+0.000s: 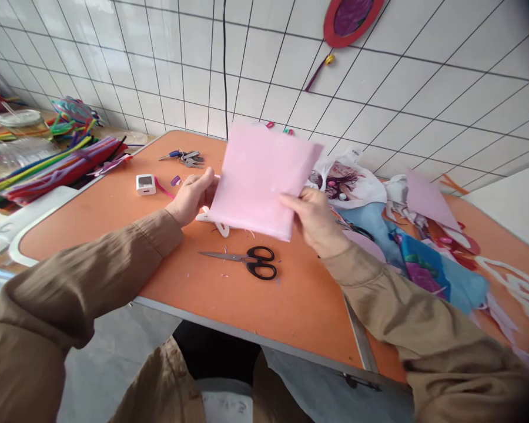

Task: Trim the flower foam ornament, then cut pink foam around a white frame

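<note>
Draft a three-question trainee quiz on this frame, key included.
1. Multiple choice: the thumb of the right hand lies on: A) a black cable; B) the pink sheet; C) a red ring.
2. True or false: the scissors lie on the orange tabletop, blades pointing toward the picture's left.
3. Short answer: which lie nearer the white device, the keys or the scissors?

Key: 1. B; 2. True; 3. The keys.
</note>
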A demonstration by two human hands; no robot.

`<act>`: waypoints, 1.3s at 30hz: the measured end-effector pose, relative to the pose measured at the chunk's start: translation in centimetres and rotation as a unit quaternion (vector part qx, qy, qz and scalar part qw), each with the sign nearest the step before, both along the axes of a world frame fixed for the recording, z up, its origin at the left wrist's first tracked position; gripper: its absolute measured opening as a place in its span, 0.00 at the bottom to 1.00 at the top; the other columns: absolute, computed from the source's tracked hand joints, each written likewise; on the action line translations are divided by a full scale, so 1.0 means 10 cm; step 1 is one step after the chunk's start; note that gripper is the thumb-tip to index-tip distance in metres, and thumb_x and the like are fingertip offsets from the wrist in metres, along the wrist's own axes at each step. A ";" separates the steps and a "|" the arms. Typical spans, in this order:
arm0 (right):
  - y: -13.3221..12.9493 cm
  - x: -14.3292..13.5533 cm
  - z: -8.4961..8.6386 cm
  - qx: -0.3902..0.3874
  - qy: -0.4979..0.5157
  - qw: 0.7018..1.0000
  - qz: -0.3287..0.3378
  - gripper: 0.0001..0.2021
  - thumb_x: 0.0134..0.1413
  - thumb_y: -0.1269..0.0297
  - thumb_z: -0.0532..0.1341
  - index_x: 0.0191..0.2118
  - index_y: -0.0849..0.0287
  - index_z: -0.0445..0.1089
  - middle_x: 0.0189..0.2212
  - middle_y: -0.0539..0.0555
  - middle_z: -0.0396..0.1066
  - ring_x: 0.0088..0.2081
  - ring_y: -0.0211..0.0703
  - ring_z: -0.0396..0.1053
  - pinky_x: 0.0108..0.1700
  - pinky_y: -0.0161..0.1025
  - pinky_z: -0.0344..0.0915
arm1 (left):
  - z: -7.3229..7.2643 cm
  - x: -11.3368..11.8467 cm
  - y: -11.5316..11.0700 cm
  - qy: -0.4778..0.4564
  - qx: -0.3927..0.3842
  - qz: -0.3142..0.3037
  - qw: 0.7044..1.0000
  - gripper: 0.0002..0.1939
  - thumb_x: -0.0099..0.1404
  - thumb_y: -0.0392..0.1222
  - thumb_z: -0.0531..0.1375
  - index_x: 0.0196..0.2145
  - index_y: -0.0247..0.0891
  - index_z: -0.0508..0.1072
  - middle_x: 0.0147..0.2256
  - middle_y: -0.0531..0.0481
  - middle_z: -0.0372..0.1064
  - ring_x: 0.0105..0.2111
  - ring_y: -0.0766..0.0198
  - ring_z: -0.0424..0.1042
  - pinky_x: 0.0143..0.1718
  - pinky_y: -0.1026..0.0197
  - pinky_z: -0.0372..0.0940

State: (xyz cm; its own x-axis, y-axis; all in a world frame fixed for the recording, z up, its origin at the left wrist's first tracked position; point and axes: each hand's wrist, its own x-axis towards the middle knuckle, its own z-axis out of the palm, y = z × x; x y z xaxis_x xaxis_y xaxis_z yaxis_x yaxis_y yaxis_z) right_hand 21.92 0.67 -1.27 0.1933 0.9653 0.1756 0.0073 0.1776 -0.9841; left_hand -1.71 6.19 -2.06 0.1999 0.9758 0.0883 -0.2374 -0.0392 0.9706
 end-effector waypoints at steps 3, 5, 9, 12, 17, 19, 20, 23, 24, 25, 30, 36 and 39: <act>0.05 0.09 0.07 0.053 0.068 0.994 -0.068 0.08 0.38 0.64 0.70 0.29 0.56 0.74 0.30 0.50 0.78 0.36 0.47 0.75 0.37 0.42 0.73 | 0.04 -0.06 0.05 0.156 0.089 0.030 0.983 0.16 0.63 0.52 0.62 0.27 0.36 0.77 0.22 0.44 0.73 0.19 0.60 0.68 0.23 0.59 0.59; 0.07 0.12 0.05 0.070 0.094 0.989 -0.089 0.09 0.38 0.64 0.68 0.31 0.56 0.74 0.34 0.51 0.79 0.41 0.48 0.76 0.41 0.42 0.75 | 0.02 -0.08 0.07 0.279 0.146 0.069 0.947 0.10 0.59 0.45 0.63 0.24 0.37 0.77 0.24 0.45 0.75 0.22 0.60 0.68 0.27 0.58 0.61; 0.07 0.05 -0.10 0.060 0.112 0.988 -0.092 0.10 0.38 0.62 0.68 0.30 0.57 0.73 0.34 0.52 0.78 0.42 0.48 0.76 0.45 0.43 0.75 | -0.06 -0.05 0.06 0.511 0.239 0.079 0.822 0.06 0.57 0.43 0.64 0.28 0.41 0.80 0.32 0.44 0.78 0.37 0.49 0.74 0.38 0.56 0.63; 0.01 -0.02 -0.18 0.039 0.118 0.990 -0.067 0.09 0.39 0.63 0.69 0.30 0.56 0.73 0.33 0.51 0.78 0.42 0.47 0.76 0.44 0.42 0.75 | -0.10 -0.02 0.04 0.602 0.265 0.051 0.752 0.08 0.61 0.44 0.62 0.29 0.41 0.80 0.36 0.40 0.78 0.42 0.45 0.72 0.38 0.54 0.64; -0.05 -0.04 -0.19 0.047 0.119 0.990 -0.060 0.08 0.40 0.62 0.69 0.31 0.55 0.74 0.33 0.50 0.78 0.43 0.47 0.76 0.47 0.43 0.74 | -0.10 -0.03 0.06 0.635 0.262 0.047 0.725 0.08 0.62 0.43 0.61 0.33 0.38 0.80 0.41 0.36 0.76 0.45 0.42 0.68 0.45 0.49 0.64; -0.04 -0.03 -0.20 0.055 0.111 0.990 -0.063 0.09 0.42 0.61 0.68 0.32 0.55 0.73 0.34 0.51 0.78 0.44 0.47 0.76 0.49 0.44 0.73 | -0.10 -0.04 0.09 0.631 0.269 0.037 0.726 0.07 0.62 0.41 0.61 0.32 0.37 0.79 0.39 0.35 0.75 0.45 0.41 0.68 0.49 0.46 0.63; -0.03 -0.03 -0.21 0.058 0.108 0.990 -0.064 0.09 0.42 0.61 0.68 0.32 0.55 0.73 0.35 0.51 0.78 0.45 0.47 0.76 0.50 0.44 0.73 | -0.10 -0.05 0.10 0.626 0.272 0.034 0.730 0.07 0.62 0.40 0.61 0.31 0.36 0.78 0.38 0.34 0.74 0.44 0.40 0.68 0.49 0.45 0.62; -0.01 -0.02 -0.22 0.059 0.121 0.988 -0.072 0.10 0.41 0.62 0.69 0.33 0.55 0.74 0.35 0.51 0.79 0.45 0.48 0.76 0.51 0.45 0.73 | -0.10 -0.07 0.15 0.597 0.269 0.039 0.755 0.07 0.61 0.40 0.61 0.27 0.37 0.76 0.33 0.35 0.73 0.42 0.40 0.69 0.46 0.46 0.63; -0.01 -0.02 -0.21 0.059 0.130 0.987 -0.075 0.10 0.40 0.62 0.69 0.32 0.56 0.74 0.35 0.51 0.79 0.44 0.48 0.76 0.50 0.45 0.73 | -0.10 -0.08 0.15 0.585 0.263 0.043 0.766 0.07 0.60 0.40 0.62 0.25 0.37 0.75 0.32 0.37 0.73 0.41 0.41 0.70 0.44 0.47 0.64; 0.00 -0.02 -0.21 0.059 0.137 0.986 -0.079 0.10 0.39 0.63 0.69 0.32 0.56 0.74 0.34 0.51 0.79 0.44 0.48 0.76 0.49 0.45 0.73 | -0.10 -0.09 0.16 0.572 0.257 0.048 0.777 0.07 0.59 0.40 0.62 0.24 0.38 0.74 0.30 0.38 0.72 0.39 0.43 0.70 0.43 0.49 0.64; 0.01 0.02 -0.15 0.080 0.165 0.980 -0.082 0.08 0.38 0.64 0.69 0.30 0.56 0.73 0.33 0.52 0.79 0.44 0.49 0.76 0.48 0.45 0.74 | -0.05 -0.07 0.13 0.449 0.204 0.065 0.867 0.06 0.55 0.38 0.64 0.23 0.40 0.70 0.25 0.49 0.69 0.28 0.59 0.68 0.32 0.58 0.64; 0.04 0.05 -0.12 0.101 0.214 0.968 -0.083 0.09 0.35 0.66 0.70 0.28 0.55 0.72 0.33 0.54 0.80 0.45 0.50 0.77 0.48 0.45 0.76 | 0.04 0.01 0.06 0.078 0.041 0.092 0.992 0.08 0.60 0.31 0.64 0.29 0.36 0.67 0.25 0.54 0.68 0.19 0.70 0.68 0.22 0.66 0.66; 0.06 0.07 -0.15 0.105 0.219 0.967 -0.074 0.10 0.35 0.66 0.71 0.28 0.54 0.71 0.34 0.54 0.80 0.46 0.53 0.77 0.49 0.48 0.76 | 0.07 0.04 0.05 -0.042 -0.083 0.107 0.990 0.10 0.64 0.27 0.62 0.28 0.36 0.66 0.21 0.55 0.66 0.17 0.73 0.65 0.20 0.70 0.65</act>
State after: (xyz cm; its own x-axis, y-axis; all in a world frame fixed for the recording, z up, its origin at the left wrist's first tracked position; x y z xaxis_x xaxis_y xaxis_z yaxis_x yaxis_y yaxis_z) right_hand 22.61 1.26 -2.78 0.4274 0.8731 0.2346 -0.3612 0.4027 -0.8410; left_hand -1.31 6.66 -1.35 -0.0149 0.9974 -0.0701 -0.3210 0.0616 0.9451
